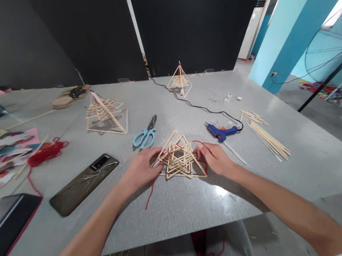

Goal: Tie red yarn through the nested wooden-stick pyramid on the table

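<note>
In front of me on the grey table is a pyramid frame of thin wooden sticks (178, 161), with smaller stick frames nested inside it. My left hand (143, 166) grips its left side, thumb and fingers about the sticks. At the right side my right hand (214, 155) has its fingers pinched together on red yarn (206, 166), close against the frame; the fingertips are partly hidden. Another end of red yarn (150, 195) trails from the frame's left onto the table. Light-blue-handled scissors (145, 137) lie just beyond my left hand.
A blue glue gun (224, 131) with a black cord and a bundle of sticks (268, 140) lie right. Two finished-looking pyramids (106, 114) (179, 82) stand farther back. Left are a phone (84, 184), a black case-like object (7, 229), a red yarn tangle (48, 152) and paper scraps (7, 149).
</note>
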### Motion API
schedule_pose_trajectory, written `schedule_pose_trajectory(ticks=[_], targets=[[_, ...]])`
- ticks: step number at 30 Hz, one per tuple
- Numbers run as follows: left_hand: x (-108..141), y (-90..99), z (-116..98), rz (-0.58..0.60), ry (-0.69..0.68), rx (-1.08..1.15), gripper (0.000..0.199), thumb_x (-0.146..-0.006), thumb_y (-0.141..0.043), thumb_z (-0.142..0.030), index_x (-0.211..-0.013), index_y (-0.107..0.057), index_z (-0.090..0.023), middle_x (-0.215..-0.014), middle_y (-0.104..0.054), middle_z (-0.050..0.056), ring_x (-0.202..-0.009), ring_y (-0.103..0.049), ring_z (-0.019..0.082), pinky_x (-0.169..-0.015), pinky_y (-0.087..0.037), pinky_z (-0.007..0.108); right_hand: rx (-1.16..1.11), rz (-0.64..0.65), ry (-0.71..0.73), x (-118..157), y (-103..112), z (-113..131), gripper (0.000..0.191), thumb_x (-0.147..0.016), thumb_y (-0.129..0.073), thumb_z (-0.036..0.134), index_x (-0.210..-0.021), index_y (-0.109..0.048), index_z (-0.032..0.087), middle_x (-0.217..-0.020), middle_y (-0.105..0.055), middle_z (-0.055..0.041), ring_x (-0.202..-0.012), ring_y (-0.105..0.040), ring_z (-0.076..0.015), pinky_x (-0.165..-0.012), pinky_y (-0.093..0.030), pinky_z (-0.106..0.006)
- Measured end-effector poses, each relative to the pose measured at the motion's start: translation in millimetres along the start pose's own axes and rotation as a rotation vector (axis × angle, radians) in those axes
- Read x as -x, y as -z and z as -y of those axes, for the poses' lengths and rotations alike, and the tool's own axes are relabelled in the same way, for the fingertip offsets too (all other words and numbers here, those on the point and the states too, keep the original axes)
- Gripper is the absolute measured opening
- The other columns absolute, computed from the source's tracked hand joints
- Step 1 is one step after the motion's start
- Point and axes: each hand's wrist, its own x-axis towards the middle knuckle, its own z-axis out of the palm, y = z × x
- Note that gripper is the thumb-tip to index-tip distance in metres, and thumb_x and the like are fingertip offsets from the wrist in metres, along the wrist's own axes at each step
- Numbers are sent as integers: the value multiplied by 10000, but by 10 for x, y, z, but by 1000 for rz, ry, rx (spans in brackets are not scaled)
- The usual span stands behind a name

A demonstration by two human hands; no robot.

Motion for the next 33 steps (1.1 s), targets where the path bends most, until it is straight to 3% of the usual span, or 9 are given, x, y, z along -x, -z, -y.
schedule_pose_trajectory(ticks=[10,23,33], targets=[[-3,12,-9,8,1,-2,461,-876,-636,-396,-1268,-785,-203,-1255,-822,110,-1170,-748,313,-1073,-550,424,10,11,-4,2,10,36,549,-1132,-335,535,-779,-623,229,-839,-744,-54,-772,-668,-196,-769,-481,-336],[-8,25,-10,14,26,32,451,-852,-677,-389,-1265,-785,-241,-1271,-822,93,-1184,-742,323,-1095,-544,442,4,11,-4,5,9,25,582,-1120,-336,608,-764,-620,246,-843,-752,-62,-780,-667,-209,-767,-500,-359],[-3,32,-17,23,4,15,474,-849,-646,-365,-1278,-772,-207,-1268,-817,110,-1185,-739,326,-1087,-538,430,11,15,23,6,14,42,582,-1129,-318,599,-775,-609,241,-817,-729,-54,-771,-664,-204,-794,-491,-356]])
